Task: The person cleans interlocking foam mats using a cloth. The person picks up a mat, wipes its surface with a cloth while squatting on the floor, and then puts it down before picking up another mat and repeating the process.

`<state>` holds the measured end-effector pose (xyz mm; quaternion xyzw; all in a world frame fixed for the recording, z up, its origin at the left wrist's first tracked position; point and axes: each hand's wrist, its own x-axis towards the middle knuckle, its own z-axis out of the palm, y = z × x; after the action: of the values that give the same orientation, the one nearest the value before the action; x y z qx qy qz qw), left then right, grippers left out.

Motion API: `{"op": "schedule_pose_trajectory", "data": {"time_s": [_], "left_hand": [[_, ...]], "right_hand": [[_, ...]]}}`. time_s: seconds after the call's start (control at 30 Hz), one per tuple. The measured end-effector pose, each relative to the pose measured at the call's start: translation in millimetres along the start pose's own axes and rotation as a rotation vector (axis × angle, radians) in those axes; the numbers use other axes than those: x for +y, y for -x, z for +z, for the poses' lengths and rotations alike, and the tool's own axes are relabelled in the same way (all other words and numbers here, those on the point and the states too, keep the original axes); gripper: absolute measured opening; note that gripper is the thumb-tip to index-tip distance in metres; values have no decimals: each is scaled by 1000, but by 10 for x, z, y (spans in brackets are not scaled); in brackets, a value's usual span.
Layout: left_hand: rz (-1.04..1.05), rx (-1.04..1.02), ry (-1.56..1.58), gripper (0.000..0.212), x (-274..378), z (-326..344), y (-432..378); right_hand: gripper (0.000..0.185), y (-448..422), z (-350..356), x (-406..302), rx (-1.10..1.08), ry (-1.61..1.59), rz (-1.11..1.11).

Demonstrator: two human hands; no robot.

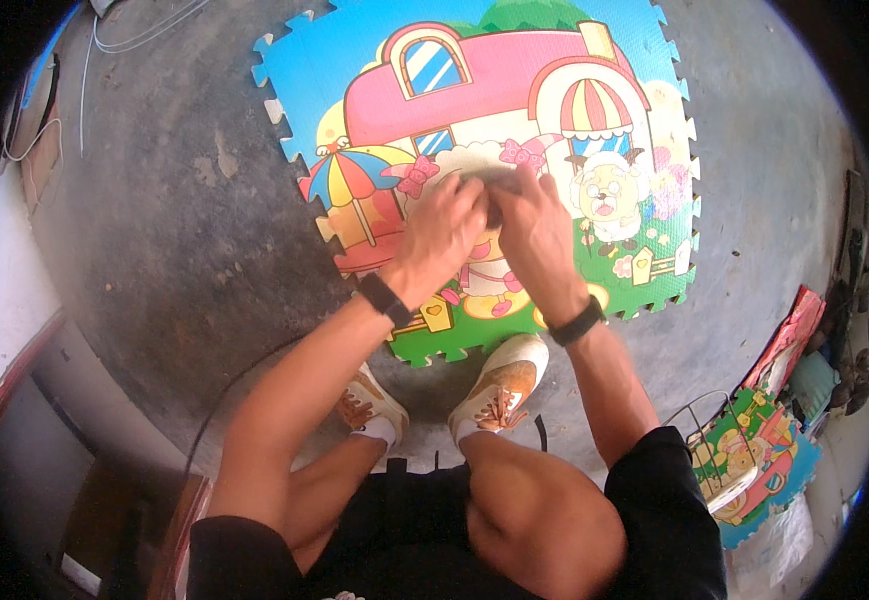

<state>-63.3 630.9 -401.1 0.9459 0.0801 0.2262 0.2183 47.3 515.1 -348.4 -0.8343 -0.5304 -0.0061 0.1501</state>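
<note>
A foam puzzle floor mat [442, 112] printed with cartoon sheep and a pink-roofed house lies on the floor before me. Over its middle, my left hand [446, 225] and my right hand [536, 229] come close together with bent fingers. Between the fingertips is a small dark thing [494, 214], mostly hidden by the hands; I cannot tell what it is. Both hands seem to grip it from either side. Each wrist wears a black band.
My shoes [506, 379] stand at the mat's near edge on a concrete floor [179, 225]. At the lower right are another printed foam mat [772, 487], a wire rack and a red packet [787, 337]. White cables [142, 34] lie at the upper left.
</note>
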Motion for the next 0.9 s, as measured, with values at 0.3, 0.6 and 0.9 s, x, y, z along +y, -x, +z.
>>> {"op": "schedule_pose_trajectory", "data": {"time_s": [0.3,0.6,0.9], "left_hand": [[28,-232,49,36,412,53,808],[-25,129,39,35,-371,-88,-471],[54,534,-56,17,-1284,-266,-1876]], "right_hand": [[25,868,101,-143,-135,-43,39],[37,-639,109,467,162,22,-186],[28,-2341,-212,761,357,-101,-390]]}}
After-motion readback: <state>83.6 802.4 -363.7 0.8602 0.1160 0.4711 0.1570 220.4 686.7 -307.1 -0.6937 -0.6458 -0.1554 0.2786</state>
